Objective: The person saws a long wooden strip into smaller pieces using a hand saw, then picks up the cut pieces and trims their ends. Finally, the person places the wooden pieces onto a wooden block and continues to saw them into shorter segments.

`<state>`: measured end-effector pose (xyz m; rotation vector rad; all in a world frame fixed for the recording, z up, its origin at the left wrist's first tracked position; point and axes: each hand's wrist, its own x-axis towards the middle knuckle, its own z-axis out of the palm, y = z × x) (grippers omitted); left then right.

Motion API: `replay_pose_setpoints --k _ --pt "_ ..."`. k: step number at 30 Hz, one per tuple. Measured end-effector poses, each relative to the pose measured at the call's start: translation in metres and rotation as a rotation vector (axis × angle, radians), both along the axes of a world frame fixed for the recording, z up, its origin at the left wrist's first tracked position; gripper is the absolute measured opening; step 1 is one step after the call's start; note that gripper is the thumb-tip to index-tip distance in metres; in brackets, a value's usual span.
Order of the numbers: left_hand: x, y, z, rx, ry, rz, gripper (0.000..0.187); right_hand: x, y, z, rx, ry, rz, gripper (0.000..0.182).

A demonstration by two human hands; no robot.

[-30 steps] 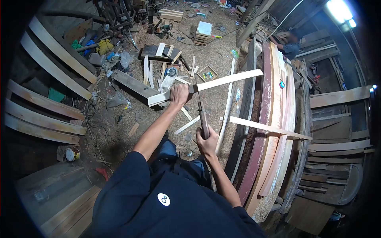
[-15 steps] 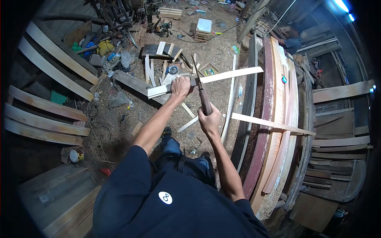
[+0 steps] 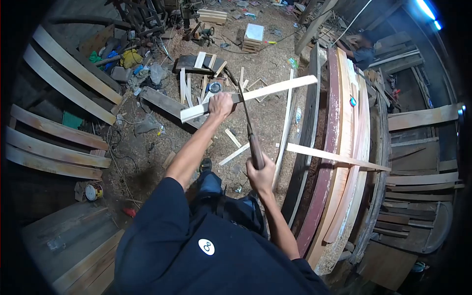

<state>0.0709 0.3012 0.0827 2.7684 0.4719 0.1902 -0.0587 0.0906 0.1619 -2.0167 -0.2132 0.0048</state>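
My left hand (image 3: 221,105) is closed round a pale wooden strip (image 3: 282,88) near its left end, which rests over a dark weathered beam (image 3: 164,104). The strip slants up to the right. In my right hand (image 3: 261,173) is the wooden handle of a handsaw (image 3: 250,129), fingers wrapped round it. The saw's narrow blade points away from me and crosses the strip just right of my left hand. Whether the blade has cut into the wood is too small to tell. A round dark object (image 3: 215,87) lies just beyond my left hand.
Long planks (image 3: 328,142) lie stacked on the right, with a thin strip (image 3: 334,156) across them. Curved boards (image 3: 69,91) lean at the left. Wood offcuts (image 3: 200,60) and shavings cover the floor. A person (image 3: 364,51) is at the upper right.
My right hand has moved back toward my body with the saw, so more blade shows on my side of the strip. The strip's right end has shifted slightly left.
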Motion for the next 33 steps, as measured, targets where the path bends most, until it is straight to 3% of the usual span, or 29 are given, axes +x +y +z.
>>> replay_pose_setpoints --k 2,4,7,8,12,17,20,22,24,25,26,28,33 --pt "-0.012 -0.013 0.005 0.071 0.051 -0.145 0.03 0.013 0.004 0.005 -0.019 0.079 0.006 0.017" --pt "-0.014 -0.018 0.0 0.067 0.116 -0.106 0.031 0.033 0.017 0.004 -0.042 0.101 -0.021 0.015" --pt "0.008 0.003 -0.01 -0.001 0.143 0.009 0.031 -0.006 0.001 0.0 0.032 0.011 -0.005 0.022" --pt "0.008 0.012 -0.012 0.019 0.007 0.015 0.03 -0.015 -0.006 0.0 0.095 0.045 -0.024 0.024" --pt "-0.002 -0.003 -0.011 0.058 0.08 -0.096 0.028 0.035 0.021 -0.006 -0.049 0.123 -0.014 0.028" --pt "0.013 0.015 -0.007 0.01 0.043 -0.045 0.035 -0.009 0.008 0.0 0.135 -0.036 -0.069 0.017" --pt "0.01 0.009 -0.019 0.096 -0.029 -0.094 0.029 0.022 0.01 0.007 0.031 0.087 -0.033 0.015" --pt "0.009 0.004 -0.013 0.101 0.011 -0.142 0.029 0.033 0.021 0.005 0.003 0.129 -0.039 0.014" --pt "0.012 -0.002 -0.004 0.045 0.263 -0.198 0.029 0.019 0.026 0.01 0.084 0.0 -0.068 0.014" --pt "0.01 -0.008 -0.004 0.03 0.134 -0.15 0.03 0.008 0.016 0.017 0.179 0.199 -0.081 0.014" --pt "0.01 0.0 -0.003 0.033 0.134 -0.146 0.03 -0.001 0.002 0.02 0.055 0.176 -0.055 0.016" --pt "0.011 0.001 0.002 -0.077 0.103 -0.046 0.03 -0.019 -0.005 0.016 0.076 0.092 -0.069 0.019" --pt "-0.002 -0.007 -0.012 0.084 0.064 -0.199 0.028 0.033 0.02 -0.005 0.016 0.134 -0.056 0.017"
